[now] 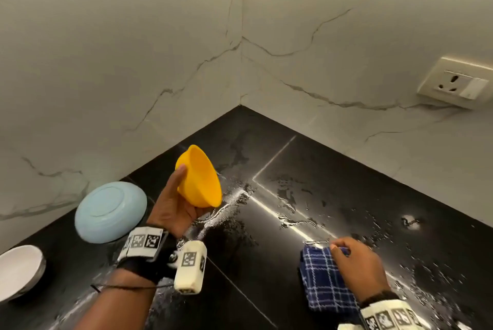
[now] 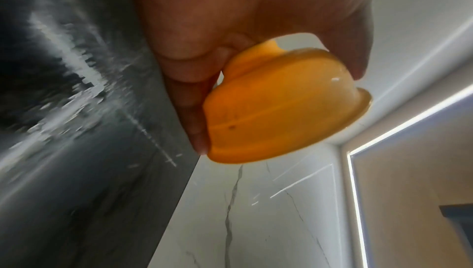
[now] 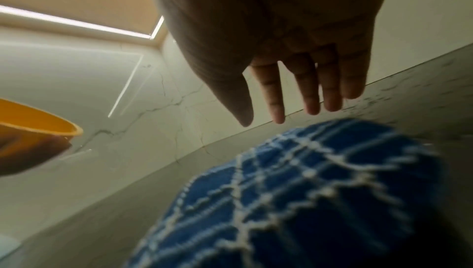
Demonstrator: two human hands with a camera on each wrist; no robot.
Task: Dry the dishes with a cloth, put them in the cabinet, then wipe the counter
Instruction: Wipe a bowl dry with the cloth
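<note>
My left hand [image 1: 174,205] grips a yellow bowl [image 1: 200,183], thumb on the rim and fingers under the base. The bowl is tilted on its side above the black counter [image 1: 266,271]. The left wrist view shows the same bowl [image 2: 281,106] held between thumb and fingers [image 2: 194,110], with drops on it. A blue checked cloth [image 1: 325,281] lies bunched on the counter at the front right. My right hand [image 1: 357,268] is over it. In the right wrist view its fingers [image 3: 309,90] are straight above the cloth [image 3: 307,191] and do not curl round it.
A light blue plate [image 1: 110,212] lies upside down left of the bowl. A white bowl [image 1: 18,271] stands at the left edge. Puddles and drops of water [image 1: 288,196] cover the counter's middle and right. A wall socket [image 1: 456,81] sits on the right marble wall.
</note>
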